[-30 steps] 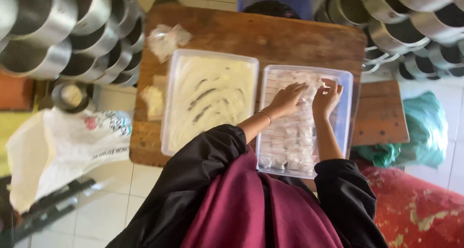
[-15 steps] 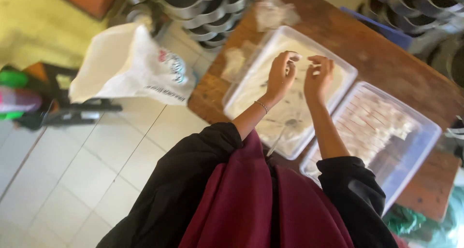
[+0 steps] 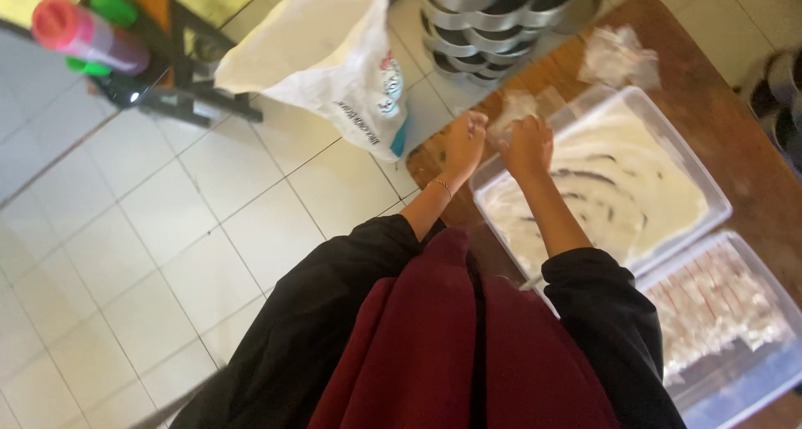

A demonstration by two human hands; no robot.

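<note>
1. Along the near side, the wooden table ends at a rounded corner just below the left hand, and past that edge the white tiled floor spreads wide toward the left.
2. Beside that corner a white plastic bag stands on the floor, and a stack of metal pans crowds the table's far end, so the room around the hands is narrow on that side.
3. Both hands hover together over the near corner of the clear tub smeared with white flour; the right hand is just above its rim.
4. A small clear wrapper sits between the two hands, touching the fingers of both; each hand is curled, pinching at it.
5. A second tub holding rows of pale sweets lies just beside the first, well apart from the hands.
6. A crumpled bit of clear plastic lies on the table beyond the floured tub.
7. Whether anything is inside the wrapper I cannot tell; it is blurred and partly covered by the fingers.
8. The second tub is cut off at the picture's right and lower edges, and dark sleeves hide the table's near edge below the tubs.
</note>
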